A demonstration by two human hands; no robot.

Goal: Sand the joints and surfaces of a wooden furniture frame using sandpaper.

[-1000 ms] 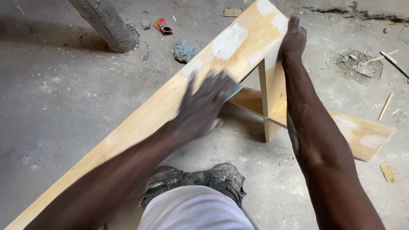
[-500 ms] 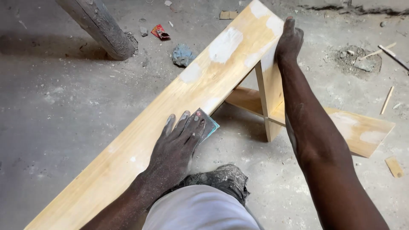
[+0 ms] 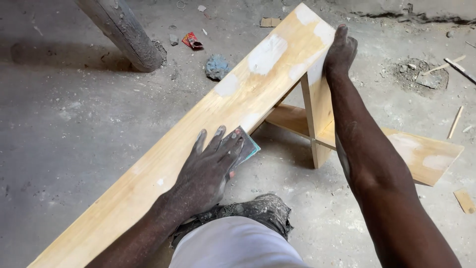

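Observation:
A long pale wooden plank [image 3: 173,154] with white filler patches runs diagonally from lower left to upper right, joined to a lower wooden frame [image 3: 416,154]. My left hand [image 3: 208,171] lies flat on the plank's near edge, fingers spread, pressing a teal-backed sheet of sandpaper [image 3: 246,145] against the wood. Further up, my right hand [image 3: 339,52] grips the plank's right edge near its far end. My dusty shoe [image 3: 263,211] shows under the plank.
The concrete floor is dusty. A thick grey post [image 3: 124,34] leans at upper left. A blue-grey lump [image 3: 217,67], a red wrapper [image 3: 191,40] and wood offcuts [image 3: 464,201] lie around. A debris pile [image 3: 419,74] sits at the right.
My left hand has slid down the plank toward me with the sandpaper, from a blurred stroke higher up to a flat rest. My right hand keeps its grip.

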